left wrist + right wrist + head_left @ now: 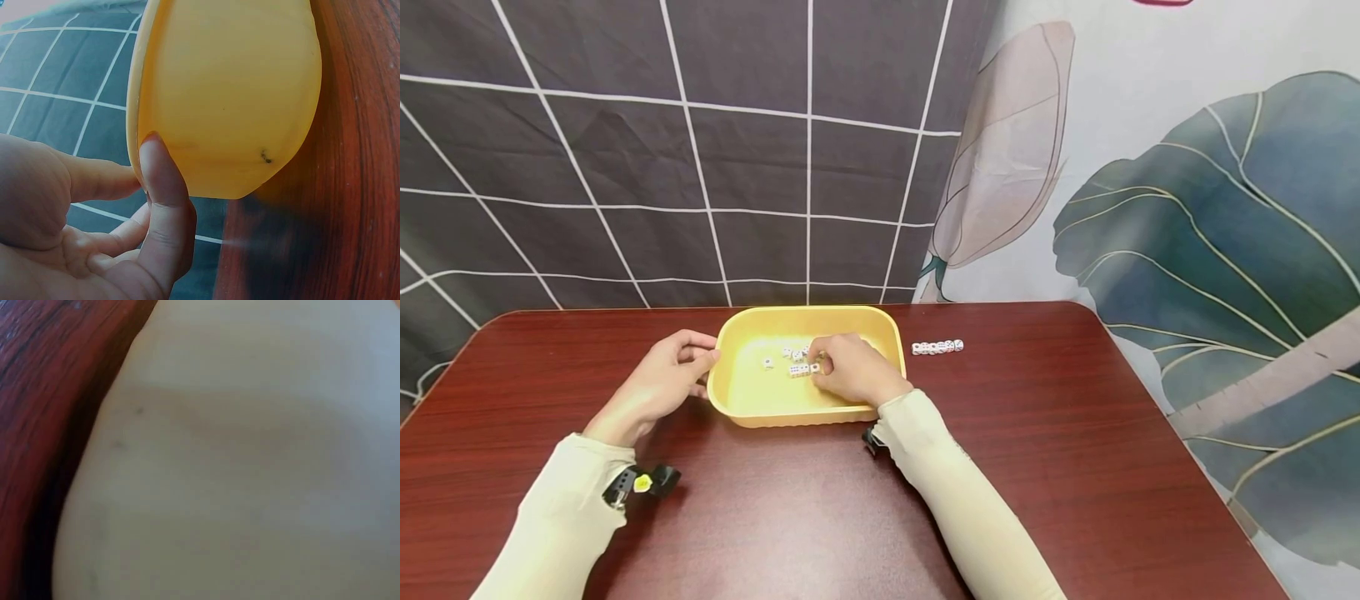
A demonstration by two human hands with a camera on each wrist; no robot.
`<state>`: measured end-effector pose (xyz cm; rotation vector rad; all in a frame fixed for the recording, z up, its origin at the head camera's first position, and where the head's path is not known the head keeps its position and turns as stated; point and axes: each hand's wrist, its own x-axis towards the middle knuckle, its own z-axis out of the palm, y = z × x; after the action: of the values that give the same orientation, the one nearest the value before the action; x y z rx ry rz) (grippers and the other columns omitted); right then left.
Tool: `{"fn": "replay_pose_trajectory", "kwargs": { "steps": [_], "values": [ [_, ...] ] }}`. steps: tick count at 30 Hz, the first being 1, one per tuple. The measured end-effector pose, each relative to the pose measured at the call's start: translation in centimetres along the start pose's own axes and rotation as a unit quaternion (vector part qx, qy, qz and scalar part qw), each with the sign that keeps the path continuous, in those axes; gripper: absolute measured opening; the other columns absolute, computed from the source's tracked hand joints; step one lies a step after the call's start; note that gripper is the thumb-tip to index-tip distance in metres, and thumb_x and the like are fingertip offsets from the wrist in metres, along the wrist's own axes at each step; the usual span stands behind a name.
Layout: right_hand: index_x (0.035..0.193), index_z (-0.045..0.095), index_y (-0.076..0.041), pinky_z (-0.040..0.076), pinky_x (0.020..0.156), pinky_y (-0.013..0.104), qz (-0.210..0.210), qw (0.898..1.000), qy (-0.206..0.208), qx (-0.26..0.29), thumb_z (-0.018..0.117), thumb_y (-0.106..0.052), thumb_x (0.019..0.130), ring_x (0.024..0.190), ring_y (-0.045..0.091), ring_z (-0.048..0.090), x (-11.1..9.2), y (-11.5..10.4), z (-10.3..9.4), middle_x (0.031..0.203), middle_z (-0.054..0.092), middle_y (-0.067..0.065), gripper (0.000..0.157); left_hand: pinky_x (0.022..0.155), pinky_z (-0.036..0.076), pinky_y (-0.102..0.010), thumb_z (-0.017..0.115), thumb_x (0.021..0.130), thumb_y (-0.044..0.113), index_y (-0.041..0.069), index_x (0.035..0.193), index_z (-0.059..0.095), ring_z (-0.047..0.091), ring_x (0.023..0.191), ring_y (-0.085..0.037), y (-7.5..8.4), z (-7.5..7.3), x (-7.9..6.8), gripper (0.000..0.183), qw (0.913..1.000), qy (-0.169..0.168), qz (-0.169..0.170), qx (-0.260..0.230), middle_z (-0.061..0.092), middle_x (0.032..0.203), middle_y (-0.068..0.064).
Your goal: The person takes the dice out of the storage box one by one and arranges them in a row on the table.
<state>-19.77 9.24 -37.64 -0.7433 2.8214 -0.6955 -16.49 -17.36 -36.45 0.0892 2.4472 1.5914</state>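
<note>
A yellow tray (745, 406) is set on the far half of the brown table (775, 508), left of its middle; its left rim is pinched by the left hand (662, 379), with one digit laid on the wall and another set behind the edge, as is shown from the left wrist; a small dark mark (265, 156) is seen on the yellow wall. The right hand (853, 369) is lowered into the right part of the tray, its fingers bent and only a narrow gap left between finger and thumb; a die is seen at that gap, at the right end of a short row (799, 371), but whether it is pinched cannot be told. Loose dice (797, 356) are scattered just beyond the short row, partly hidden by the hand; a single die (768, 363) is placed apart to the left.

On the table, near the tray's right side, a longer row (936, 347) of dice is lined up from left to right. Both forearms are covered by pale sleeves (966, 492); the far side is backed by a grey gridded cloth (752, 167), the right by a leaf-patterned curtain (1210, 275). The right wrist view is mostly filled by a blurred pale surface (237, 462), unidentifiable.
</note>
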Motion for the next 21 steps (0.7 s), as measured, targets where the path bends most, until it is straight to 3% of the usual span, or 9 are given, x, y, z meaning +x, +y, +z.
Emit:
{"fn": "replay_pose_trajectory", "kwargs": {
  "steps": [11,21],
  "values": [
    [0.094,0.072,-0.012,0.045,0.067,0.025,0.032,0.999,-0.003,-0.009,0.074,-0.012,0.088,0.072,0.012,0.056,-0.3,0.1,-0.3,0.077,0.062,-0.003,0.007,0.065,0.060,-0.025,0.050,0.107,0.012,-0.012,0.137,0.042,0.062,0.073,-0.008,-0.1,0.0,0.1,0.039,1.0000,-0.002,0.000,0.002,0.063,0.105,-0.015],
    [0.091,0.071,-0.012,0.045,0.066,0.021,0.025,1.000,0.002,0.006,0.075,-0.010,0.086,0.071,0.010,0.056,-0.5,-0.2,-1.2,0.075,0.063,-0.003,0.007,0.064,0.060,-0.025,0.050,0.106,0.011,-0.013,0.136,0.042,0.063,0.071,-0.009,-0.1,-0.1,0.1,0.038,1.0000,0.000,0.002,-0.001,0.064,0.104,-0.016]
  ]
}}
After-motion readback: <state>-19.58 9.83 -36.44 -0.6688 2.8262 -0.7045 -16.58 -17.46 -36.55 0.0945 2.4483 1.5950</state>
